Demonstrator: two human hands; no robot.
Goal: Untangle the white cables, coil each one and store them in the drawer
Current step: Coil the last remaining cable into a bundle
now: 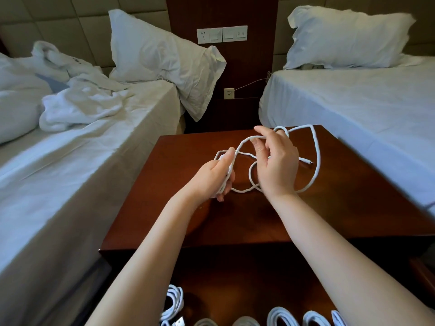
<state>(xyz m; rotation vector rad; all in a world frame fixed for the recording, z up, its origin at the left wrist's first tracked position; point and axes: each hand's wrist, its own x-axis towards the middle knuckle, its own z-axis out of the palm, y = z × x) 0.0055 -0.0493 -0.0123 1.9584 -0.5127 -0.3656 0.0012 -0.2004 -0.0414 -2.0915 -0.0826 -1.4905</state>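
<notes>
A white cable lies in loose loops on the dark wooden nightstand. My left hand grips a bunch of its turns near the middle of the top. My right hand pinches a strand of the same cable between thumb and forefinger, lifted a little above the wood. The cable's plug end pokes out to the right of that hand. Below, the open drawer holds several coiled white cables along the bottom edge of the view.
A bed with rumpled white sheets and a pillow flanks the nightstand on the left. A made bed stands on the right. Wall sockets and switches sit on the panel behind.
</notes>
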